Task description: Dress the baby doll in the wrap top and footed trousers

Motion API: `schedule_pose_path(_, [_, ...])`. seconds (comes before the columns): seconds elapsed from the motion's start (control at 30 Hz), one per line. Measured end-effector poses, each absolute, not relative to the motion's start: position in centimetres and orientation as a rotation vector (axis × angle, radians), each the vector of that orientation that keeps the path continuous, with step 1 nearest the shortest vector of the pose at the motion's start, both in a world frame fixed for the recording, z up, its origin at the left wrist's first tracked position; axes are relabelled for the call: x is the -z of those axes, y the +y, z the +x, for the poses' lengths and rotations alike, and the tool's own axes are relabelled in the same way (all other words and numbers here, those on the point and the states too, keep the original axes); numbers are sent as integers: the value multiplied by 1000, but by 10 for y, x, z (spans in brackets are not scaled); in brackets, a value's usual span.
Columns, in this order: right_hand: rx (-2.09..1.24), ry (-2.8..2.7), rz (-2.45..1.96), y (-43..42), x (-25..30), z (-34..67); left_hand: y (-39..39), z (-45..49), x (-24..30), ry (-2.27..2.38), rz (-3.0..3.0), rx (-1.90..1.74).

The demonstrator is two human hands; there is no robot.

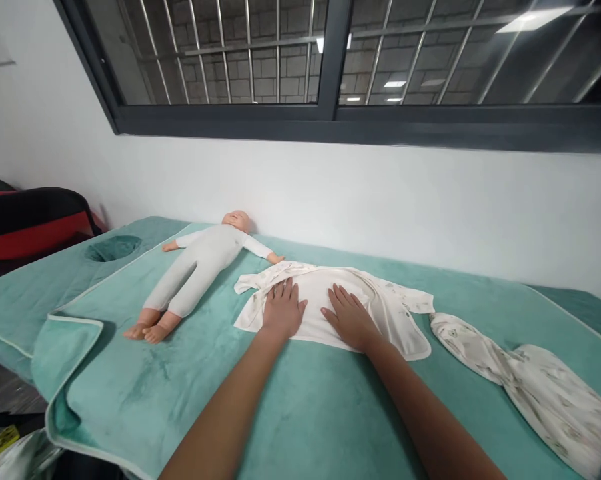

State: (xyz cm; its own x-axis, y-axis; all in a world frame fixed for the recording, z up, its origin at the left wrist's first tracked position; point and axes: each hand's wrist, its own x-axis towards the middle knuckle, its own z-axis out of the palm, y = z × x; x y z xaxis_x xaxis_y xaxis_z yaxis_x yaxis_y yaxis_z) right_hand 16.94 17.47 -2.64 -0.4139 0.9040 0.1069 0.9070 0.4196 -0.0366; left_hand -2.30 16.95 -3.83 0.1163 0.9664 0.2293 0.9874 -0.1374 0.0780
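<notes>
A small white printed baby shirt (313,297) lies spread out on the green bed cover (300,413), its front parted so the plain inside shows. My left hand (283,309) rests flat on its left part with fingers stretched out. On the right part of the cloth lies my right hand (349,317), also flat, fingers slightly spread. Neither hand grips anything. To the left, a baby doll (200,267) in a white bodysuit lies on its back, one hand close to the shirt's edge. Printed baby pants (520,373) stretch out at the right, partly cut off by the frame.
A white wall (380,200) and a dark-framed barred window (325,123) stand behind the bed. A black and red chair (35,230) is at the far left. The cover's left corner (73,333) is folded back beside a round hollow (113,248).
</notes>
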Motion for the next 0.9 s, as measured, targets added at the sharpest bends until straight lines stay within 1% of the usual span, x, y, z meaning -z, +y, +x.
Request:
schedule_pose_path(0.3, [-12,-2527,-1562,116,34,187,108,-39,44,-1914,-2302,478])
schedule_pose_path(0.4, [-39,-2524,-1555,92,34,196,91,-47,43,-1838,-2350,656])
schedule_pose_path(0.47, [-59,-2520,-1562,78,33,200,88,-60,38,-1830,-2325,896])
schedule_pose_path(0.53, [-75,-2516,-1573,66,30,203,92,-80,31,-1956,-2107,1188])
schedule_pose_path(0.6, [-80,-2511,-1585,57,28,204,105,-104,25,-2171,-1750,1356])
schedule_pose_path(0.67, [-77,-2500,-1603,53,27,203,122,-125,21,-2404,-1654,1380])
schedule_pose_path(0.73, [-78,-2483,-1617,52,26,202,138,-139,20,-2491,-1689,1374])
schedule_pose_path(0.9, [-83,-2471,-1615,53,27,202,165,-152,26,-2475,-1760,1487])
